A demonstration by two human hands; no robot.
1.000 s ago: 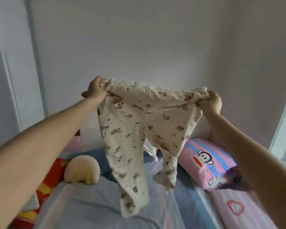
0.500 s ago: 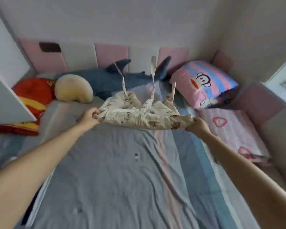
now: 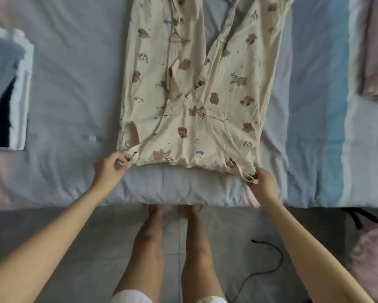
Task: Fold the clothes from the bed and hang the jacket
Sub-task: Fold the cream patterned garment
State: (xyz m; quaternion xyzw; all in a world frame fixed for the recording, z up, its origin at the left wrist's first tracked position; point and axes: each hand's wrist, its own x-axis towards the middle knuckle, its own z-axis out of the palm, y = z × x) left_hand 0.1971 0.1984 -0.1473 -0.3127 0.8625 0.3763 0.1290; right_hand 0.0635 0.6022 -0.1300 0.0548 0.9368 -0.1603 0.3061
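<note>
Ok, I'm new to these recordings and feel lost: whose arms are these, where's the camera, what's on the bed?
No machine here: a person wears one wide-angle camera on the head, so you look down along their own arms. The left hand and the right hand each pinch a waistband corner of the cream trousers with brown animal print, spread flat on the pale blue bedsheet. A folded stack of blue and white clothes lies at the left, a pink garment at the right.
</note>
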